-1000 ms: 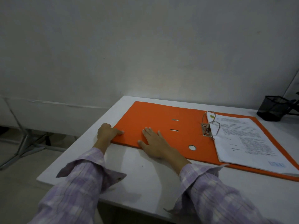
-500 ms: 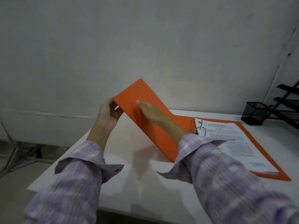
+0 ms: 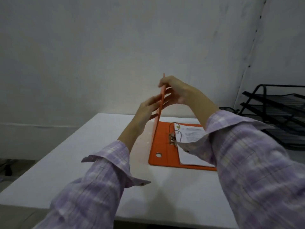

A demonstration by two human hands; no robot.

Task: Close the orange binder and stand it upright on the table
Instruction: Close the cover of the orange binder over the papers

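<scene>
The orange binder (image 3: pixel 160 147) lies open on the white table (image 3: pixel 92 156), its front cover raised nearly vertical and seen edge-on. My left hand (image 3: pixel 146 109) presses flat against the cover's left face. From the right, my right hand (image 3: pixel 175 90) grips the cover near its top edge, thumb over the edge. The spine with its round hole and the metal ring mechanism (image 3: pixel 175 134) lie flat. White printed sheets (image 3: pixel 191 141) sit on the rings, partly hidden by my right sleeve.
A black wire tray rack (image 3: pixel 277 111) stands at the right, close to the binder's far side. A grey wall rises behind the table. The table's left and near edges drop off to the floor.
The cover went from flat on the table to nearly vertical, swung up and rightward by both hands. My view shifted right, and the tray rack came into sight.
</scene>
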